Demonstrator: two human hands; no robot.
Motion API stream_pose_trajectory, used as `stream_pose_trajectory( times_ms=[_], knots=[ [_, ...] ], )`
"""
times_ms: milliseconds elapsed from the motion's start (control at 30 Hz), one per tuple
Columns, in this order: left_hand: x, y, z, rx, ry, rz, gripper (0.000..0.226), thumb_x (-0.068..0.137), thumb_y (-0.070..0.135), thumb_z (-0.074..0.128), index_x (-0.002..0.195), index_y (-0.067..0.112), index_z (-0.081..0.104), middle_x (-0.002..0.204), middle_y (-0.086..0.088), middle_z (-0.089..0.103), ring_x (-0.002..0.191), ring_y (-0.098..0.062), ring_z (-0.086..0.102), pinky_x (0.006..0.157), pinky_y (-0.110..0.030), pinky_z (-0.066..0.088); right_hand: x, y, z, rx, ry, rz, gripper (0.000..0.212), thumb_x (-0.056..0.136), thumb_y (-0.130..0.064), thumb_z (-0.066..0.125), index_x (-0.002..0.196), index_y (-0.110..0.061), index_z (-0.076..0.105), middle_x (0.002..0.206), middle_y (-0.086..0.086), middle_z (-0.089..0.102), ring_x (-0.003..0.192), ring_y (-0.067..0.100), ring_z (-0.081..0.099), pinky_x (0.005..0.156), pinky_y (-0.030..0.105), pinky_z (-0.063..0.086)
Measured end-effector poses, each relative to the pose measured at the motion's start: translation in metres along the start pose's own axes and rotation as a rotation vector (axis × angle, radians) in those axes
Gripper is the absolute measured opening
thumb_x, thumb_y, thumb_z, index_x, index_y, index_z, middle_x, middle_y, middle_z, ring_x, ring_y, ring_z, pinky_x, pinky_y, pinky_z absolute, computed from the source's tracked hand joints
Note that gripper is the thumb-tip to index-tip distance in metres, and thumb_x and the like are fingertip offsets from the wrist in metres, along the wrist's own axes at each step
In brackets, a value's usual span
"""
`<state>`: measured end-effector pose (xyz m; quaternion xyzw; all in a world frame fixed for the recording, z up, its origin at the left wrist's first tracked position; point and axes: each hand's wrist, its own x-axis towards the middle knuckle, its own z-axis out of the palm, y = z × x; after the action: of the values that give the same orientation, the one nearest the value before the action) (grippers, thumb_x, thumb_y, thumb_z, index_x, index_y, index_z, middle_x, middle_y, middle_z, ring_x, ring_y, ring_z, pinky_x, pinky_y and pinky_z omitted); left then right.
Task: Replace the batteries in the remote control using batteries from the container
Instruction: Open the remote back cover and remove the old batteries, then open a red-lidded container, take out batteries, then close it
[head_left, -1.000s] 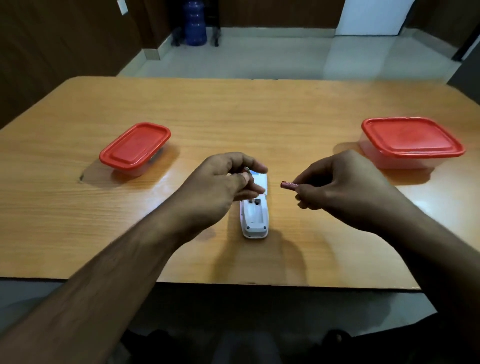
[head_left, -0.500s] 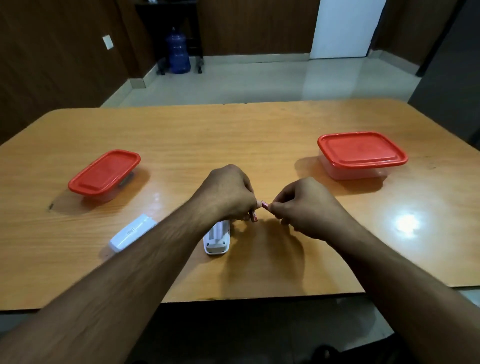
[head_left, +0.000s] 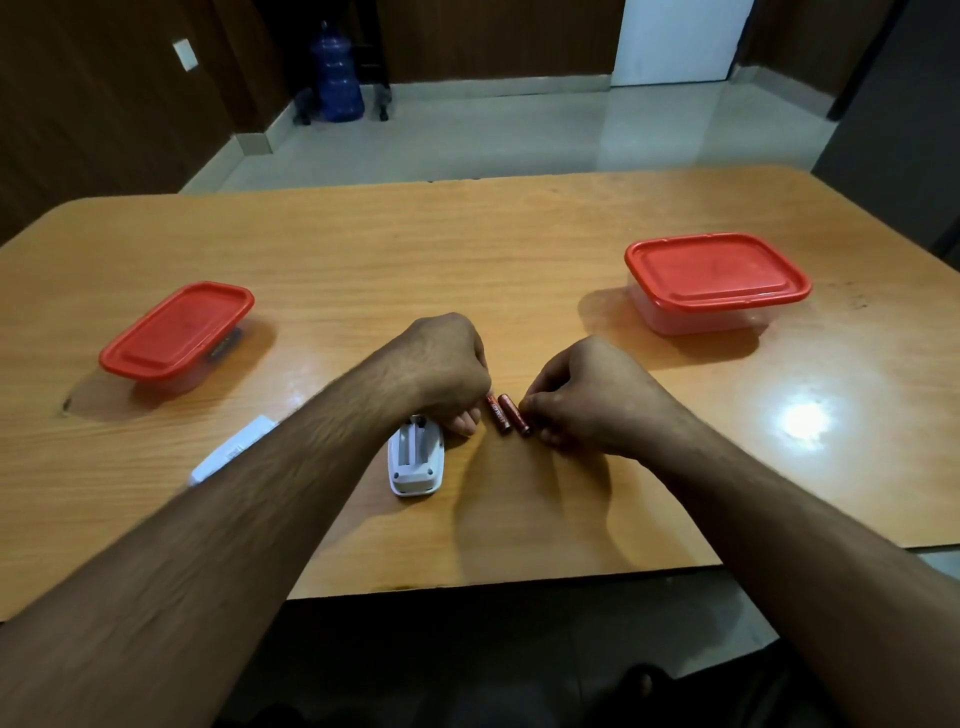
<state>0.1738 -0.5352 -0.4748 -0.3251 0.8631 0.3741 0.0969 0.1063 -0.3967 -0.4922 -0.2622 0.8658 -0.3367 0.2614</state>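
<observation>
Left hand (head_left: 447, 371) and right hand (head_left: 582, 397), fingers curled, flank two red batteries (head_left: 506, 414) lying on the counter (head_left: 467, 249); whether either pinches one is unclear. Remote control (head_left: 416, 460), compartment open, lies at 7 o'clock of them. Batteries: light, rigid, smooth, likely to roll; pinch mid-barrel.

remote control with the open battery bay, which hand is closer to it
Left. The left hand sits right over the remote control's far end; the right hand is off to its right, beyond two batteries.

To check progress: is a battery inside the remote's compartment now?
No, the remote compartment lies empty; two red batteries lie on the table.
</observation>
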Motion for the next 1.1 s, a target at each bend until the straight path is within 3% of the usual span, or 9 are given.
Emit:
stream_pose_trajectory(
  times_ms=[400,567,700,900,1000,1100],
  knots=[
    [-0.005,0.004,-0.006,0.033,0.074,0.074,0.006,0.09,0.012,0.065,0.085,0.01,0.067,0.065,-0.009,0.072,0.049,-0.014,0.069,0.048,-0.025,0.053,-0.001,0.0,-0.008,-0.056,0.002,-0.039,0.012,0.089,-0.018,0.071,0.078,-0.02,0.074,0.072,-0.001,0.072,0.062,0.009,0.068,0.057,0.026,0.056],
    [-0.006,0.026,-0.014,0.147,0.146,0.383,0.006,0.088,0.027,0.068,0.087,0.02,0.068,0.074,0.003,0.072,0.059,-0.005,0.069,0.056,-0.029,0.055,-0.01,0.014,-0.062,0.028,0.323,-0.159,0.009,0.088,-0.022,0.071,0.079,-0.023,0.073,0.07,-0.003,0.072,0.058,0.005,0.068,0.049,0.018,0.047],
    [0.008,0.068,-0.01,0.247,0.172,0.596,0.012,0.087,0.031,0.069,0.094,0.022,0.069,0.085,0.011,0.067,0.081,-0.006,0.064,0.068,-0.026,0.051,-0.012,0.052,-0.109,-0.02,0.593,-0.088,0.01,0.084,-0.019,0.067,0.081,-0.022,0.077,0.081,-0.002,0.076,0.078,0.015,0.069,0.073,0.033,0.055],
    [0.05,0.126,0.017,0.43,0.118,0.745,0.05,0.079,0.043,0.074,0.124,0.026,0.06,0.125,0.003,0.061,0.111,-0.015,0.057,0.09,-0.031,0.047,-0.005,0.117,-0.151,-0.02,0.755,0.12,0.046,0.076,-0.011,0.063,0.121,-0.022,0.067,0.116,0.005,0.069,0.095,0.021,0.062,0.079,0.032,0.05],
    [0.07,0.139,0.032,0.56,0.098,0.78,0.075,0.071,0.055,0.076,0.137,0.03,0.049,0.138,0.003,0.054,0.125,-0.019,0.049,0.098,-0.033,0.042,0.004,0.137,-0.157,0.035,0.672,0.175,0.065,0.079,-0.01,0.068,0.141,-0.017,0.051,0.134,0.008,0.061,0.114,0.026,0.06,0.09,0.033,0.049],
    [0.084,0.141,0.045,0.685,0.083,0.784,0.09,0.068,0.059,0.076,0.145,0.028,0.04,0.148,0.003,0.046,0.132,-0.019,0.044,0.102,-0.031,0.038,0.014,0.145,-0.158,0.109,0.583,0.148,0.076,0.081,-0.015,0.075,0.148,-0.013,0.04,0.142,0.007,0.056,0.124,0.024,0.055,0.101,0.038,0.048]
  ],
)
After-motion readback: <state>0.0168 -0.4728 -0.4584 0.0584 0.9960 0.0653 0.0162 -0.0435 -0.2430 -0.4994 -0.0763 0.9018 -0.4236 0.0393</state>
